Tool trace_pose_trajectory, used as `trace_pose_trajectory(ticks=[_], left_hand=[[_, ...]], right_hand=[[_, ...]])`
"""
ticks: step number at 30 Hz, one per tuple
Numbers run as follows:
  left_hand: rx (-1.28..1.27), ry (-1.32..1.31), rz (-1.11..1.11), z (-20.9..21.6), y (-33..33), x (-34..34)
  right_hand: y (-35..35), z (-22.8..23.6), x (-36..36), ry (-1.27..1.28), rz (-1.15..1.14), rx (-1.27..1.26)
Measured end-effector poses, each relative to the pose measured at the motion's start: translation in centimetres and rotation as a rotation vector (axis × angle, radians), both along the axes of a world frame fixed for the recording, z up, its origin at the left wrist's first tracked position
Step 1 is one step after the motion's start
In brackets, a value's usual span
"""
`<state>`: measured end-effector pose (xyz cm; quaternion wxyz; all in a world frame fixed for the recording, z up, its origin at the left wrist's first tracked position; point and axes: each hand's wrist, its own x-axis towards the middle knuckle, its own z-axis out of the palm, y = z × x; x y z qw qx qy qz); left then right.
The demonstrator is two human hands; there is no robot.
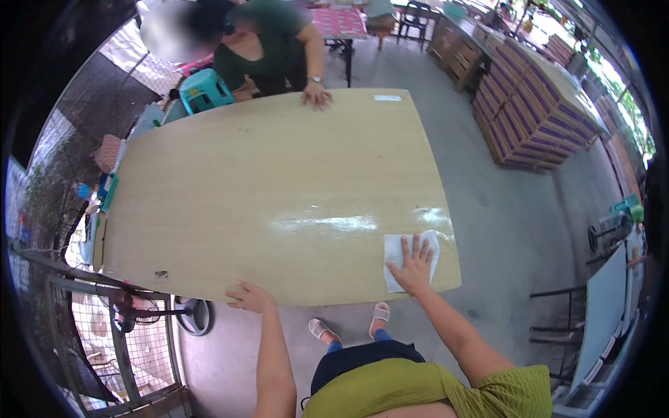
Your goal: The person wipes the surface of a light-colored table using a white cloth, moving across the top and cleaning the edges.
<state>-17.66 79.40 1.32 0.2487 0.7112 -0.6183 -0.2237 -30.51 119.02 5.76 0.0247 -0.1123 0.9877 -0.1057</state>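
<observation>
A large table (230,184) with a glossy pale wood top spreads out in front of me. Near its right front corner, my right hand (412,266) lies flat with fingers spread on a white cloth (391,261), pressing it against the tabletop. My left hand (252,297) rests at the front edge, left of my body, its fingers stretched over the rim and nothing held in it. Light glares off the surface between the hands and the table's middle.
Across the table a person in a dark top rests a hand (316,95) on the far edge. A teal stool (205,90) stands beside them. Stacked purple-striped cartons (536,104) stand at the far right, a fan (132,313) at the lower left, and a folding table (601,313) at the right.
</observation>
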Motion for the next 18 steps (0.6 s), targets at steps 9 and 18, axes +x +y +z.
trace_pose_trajectory(ticks=[9, 18], left_hand=[[-0.023, 0.018, -0.004, -0.8, -0.1, -0.6], [-0.065, -0.095, -0.044, -2.7, -1.0, 0.1]], right_hand=[[0.4, -1.8, -0.8, 0.04, 0.032, -0.026], [-1.8, 0.0, 1.2, -0.074, 0.012, 0.021]])
